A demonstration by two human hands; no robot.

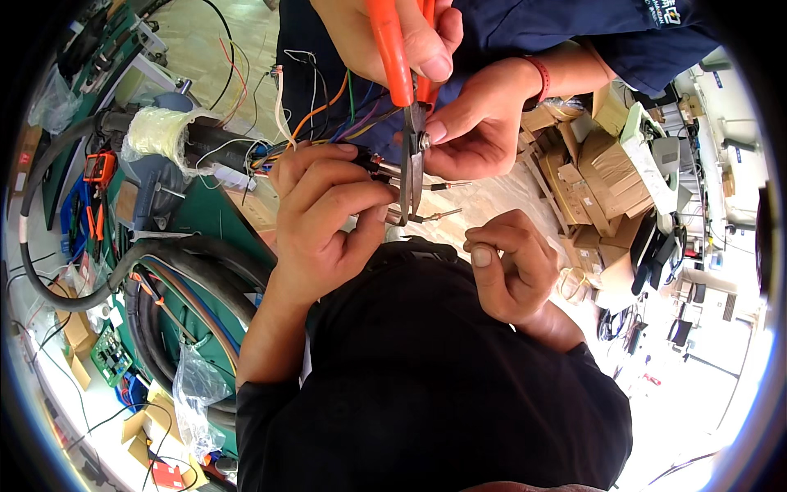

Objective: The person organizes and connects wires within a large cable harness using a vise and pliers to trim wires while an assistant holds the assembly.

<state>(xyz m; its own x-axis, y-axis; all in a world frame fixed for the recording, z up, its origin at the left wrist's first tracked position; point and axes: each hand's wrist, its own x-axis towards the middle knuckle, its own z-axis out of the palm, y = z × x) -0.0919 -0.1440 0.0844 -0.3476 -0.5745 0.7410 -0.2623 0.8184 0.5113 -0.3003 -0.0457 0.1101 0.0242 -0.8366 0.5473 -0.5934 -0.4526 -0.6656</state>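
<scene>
My left hand (328,213) grips a bundle of thin coloured wires (328,111) where they end in metal-tipped leads (438,187). Another person in dark blue stands opposite me. One of their hands (402,41) holds orange-handled pliers (392,57), whose dark jaws (414,176) close across the leads right beside my fingers. Their other hand (475,123), with a red wristband, steadies the pliers at the pivot. My right hand (508,271) hovers just below the lead tips, fingers curled with the thumb against the forefinger; nothing shows in it.
A thick black cable wrapped in clear tape (164,131) runs in from the left over a green bench (205,213). Coiled black hoses (180,283), a plastic bag (193,394) and a green circuit board (111,357) lie lower left. Cardboard boxes (598,172) are stacked at right.
</scene>
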